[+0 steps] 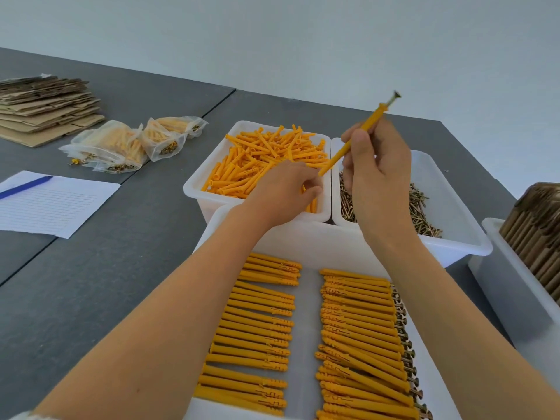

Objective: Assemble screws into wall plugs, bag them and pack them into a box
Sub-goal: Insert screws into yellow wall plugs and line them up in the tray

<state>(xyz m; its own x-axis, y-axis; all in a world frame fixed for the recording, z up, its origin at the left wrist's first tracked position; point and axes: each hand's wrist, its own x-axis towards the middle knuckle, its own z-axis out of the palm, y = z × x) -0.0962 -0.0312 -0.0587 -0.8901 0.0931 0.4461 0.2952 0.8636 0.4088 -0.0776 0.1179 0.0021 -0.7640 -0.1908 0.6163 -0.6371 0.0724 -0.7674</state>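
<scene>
Right hand (375, 177): fingers curled round one assembled plug (354, 137), screw head up, held tilted over two far bins. Left hand (283, 189): fingers bent down into loose plugs (260, 156) in far left bin (194, 189); hold cannot be told. Far right bin (454, 207): loose screws (418, 207). Near tray (306, 344): two rows of plugs. Far left: three filled bags (133, 144), one stack of flat cardboard (45, 107), one lined sheet (51, 204), one blue pen (25, 186).
</scene>
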